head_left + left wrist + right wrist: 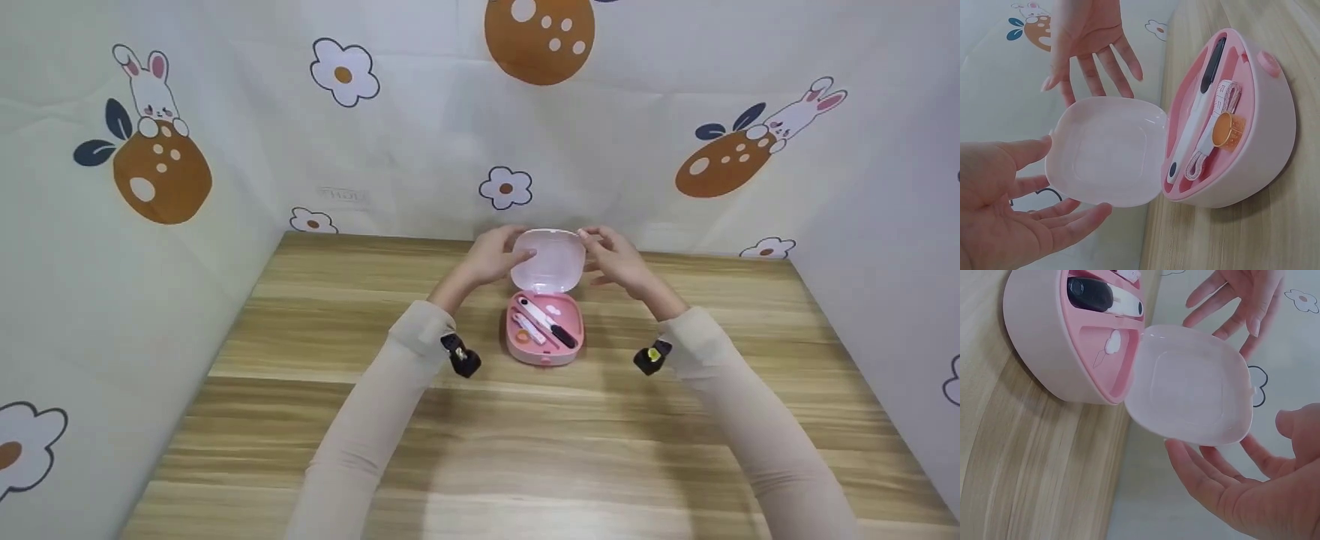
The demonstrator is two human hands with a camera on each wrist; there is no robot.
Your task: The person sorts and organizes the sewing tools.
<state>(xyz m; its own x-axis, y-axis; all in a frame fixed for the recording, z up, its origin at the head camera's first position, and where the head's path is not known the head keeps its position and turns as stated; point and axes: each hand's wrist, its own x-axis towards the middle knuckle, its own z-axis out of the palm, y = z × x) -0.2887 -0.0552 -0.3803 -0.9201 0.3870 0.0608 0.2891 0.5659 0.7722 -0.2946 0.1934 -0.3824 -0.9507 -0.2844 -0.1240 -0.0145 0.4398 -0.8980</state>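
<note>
The pink case (545, 341) sits on the wooden surface (300, 420) near its far edge, its translucent lid (550, 260) swung up and standing open toward the wall. My left hand (496, 255) is at the lid's left side and my right hand (616, 259) at its right, both with fingers spread and relaxed. From the wrist views my palms face the lid with the fingertips at or just off its rim; I cannot tell whether they touch it, and neither grip has closed on anything. Inside the pink tray lie a white tool with a black end (1196, 107), a coiled white measuring tape (1224, 101) and an orange thimble (1228, 130). A small white cloud shape (1112, 342) is printed on the tray's inner wall. I can read no brand or lettering on the case; faint markings on the backdrop (343, 196) are too blurred to make out.
</note>
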